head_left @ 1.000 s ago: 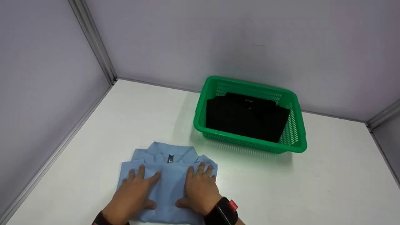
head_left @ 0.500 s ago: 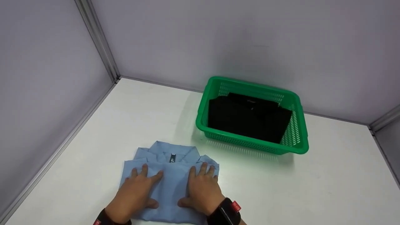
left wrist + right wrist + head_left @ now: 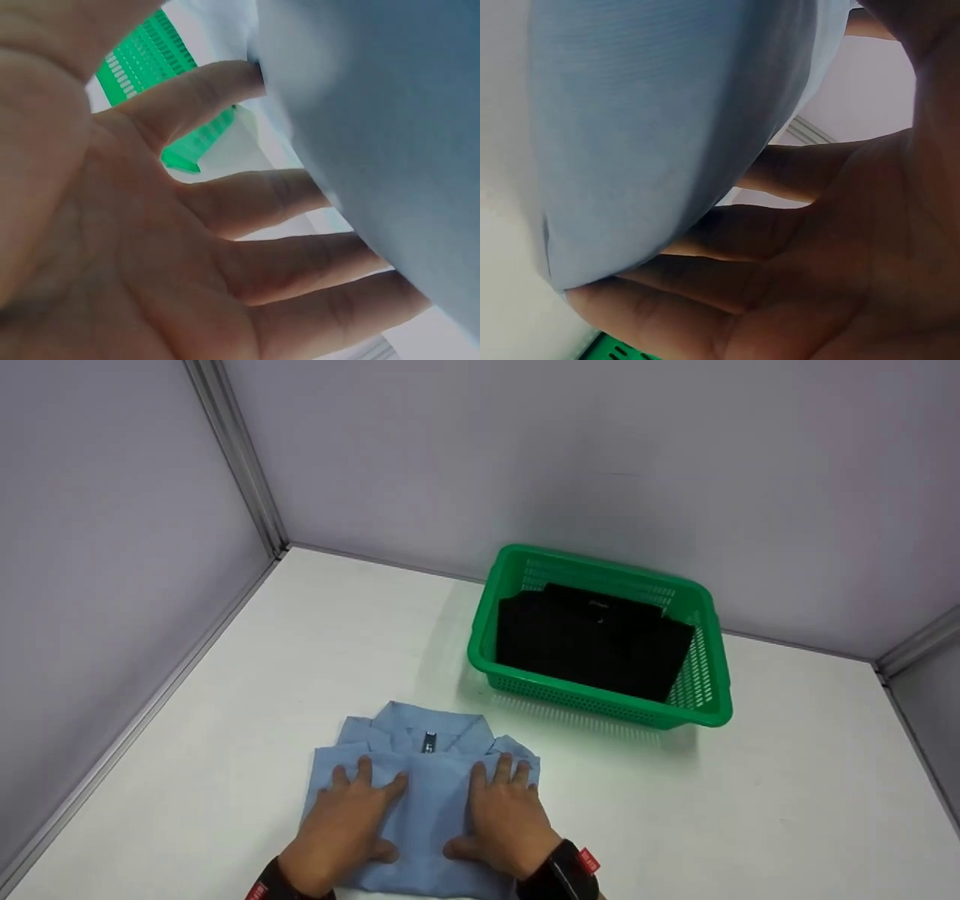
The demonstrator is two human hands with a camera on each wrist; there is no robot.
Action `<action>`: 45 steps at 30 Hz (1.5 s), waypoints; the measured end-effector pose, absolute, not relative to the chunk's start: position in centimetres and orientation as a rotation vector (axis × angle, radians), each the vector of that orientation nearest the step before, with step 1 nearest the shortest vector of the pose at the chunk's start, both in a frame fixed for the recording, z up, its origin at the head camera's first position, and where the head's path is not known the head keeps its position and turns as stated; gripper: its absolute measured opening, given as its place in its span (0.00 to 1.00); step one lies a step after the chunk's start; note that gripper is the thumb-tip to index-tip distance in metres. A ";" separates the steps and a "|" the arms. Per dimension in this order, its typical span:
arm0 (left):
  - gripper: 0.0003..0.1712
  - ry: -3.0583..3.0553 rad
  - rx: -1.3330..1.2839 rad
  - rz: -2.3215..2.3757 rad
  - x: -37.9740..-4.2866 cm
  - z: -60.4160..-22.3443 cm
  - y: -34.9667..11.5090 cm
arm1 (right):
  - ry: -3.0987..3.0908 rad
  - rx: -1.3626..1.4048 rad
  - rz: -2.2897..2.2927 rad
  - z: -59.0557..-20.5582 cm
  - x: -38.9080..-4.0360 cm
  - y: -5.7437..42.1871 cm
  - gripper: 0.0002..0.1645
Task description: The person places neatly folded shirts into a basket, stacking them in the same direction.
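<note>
A light blue collared shirt (image 3: 431,810) lies folded into a rectangle on the table, its collar and dark label toward the far side. On its left half rests my left hand (image 3: 345,825), fingers spread and fingertips on the cloth. My right hand (image 3: 510,821) lies on the right half in the same way, thumb pointing inward. In the left wrist view the straight fingers (image 3: 285,270) meet the blue cloth, the palm raised off it. The right wrist view shows the fingertips along the shirt's surface too.
Behind and to the right stands a green plastic basket (image 3: 600,690) with a folded black garment (image 3: 592,645) inside. The white table (image 3: 360,622) ends at grey walls on the left, back and right. Black bands (image 3: 559,874) circle both wrists.
Both hands and the blue shirt have shifted slightly to the right together in the head view. The fingers keep the same spread on the cloth.
</note>
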State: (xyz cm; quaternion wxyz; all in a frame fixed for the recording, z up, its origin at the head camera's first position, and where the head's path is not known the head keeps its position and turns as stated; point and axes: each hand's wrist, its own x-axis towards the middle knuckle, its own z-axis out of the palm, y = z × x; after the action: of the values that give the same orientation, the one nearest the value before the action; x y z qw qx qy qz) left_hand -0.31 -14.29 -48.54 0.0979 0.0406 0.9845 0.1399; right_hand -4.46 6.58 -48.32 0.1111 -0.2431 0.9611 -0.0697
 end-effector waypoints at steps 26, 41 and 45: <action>0.54 3.014 0.227 0.240 -1.9 -48.3 -8.9 | 2.801 -0.657 -0.308 -48.0 -5.6 12.1 0.70; 0.57 3.051 0.325 0.112 -2.2 -48.4 -6.4 | 2.765 -0.531 -0.372 -47.9 -5.6 14.8 0.70; 0.57 3.049 0.328 0.101 -2.2 -48.4 -6.0 | 2.757 -0.510 -0.373 -47.9 -5.6 15.3 0.70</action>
State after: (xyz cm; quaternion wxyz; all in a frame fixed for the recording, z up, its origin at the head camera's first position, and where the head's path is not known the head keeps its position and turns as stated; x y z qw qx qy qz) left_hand -2.22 -5.96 -48.40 0.0366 0.1067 0.9931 0.0330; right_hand -5.59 15.27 -47.92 0.1560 -0.1780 0.9628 -0.1303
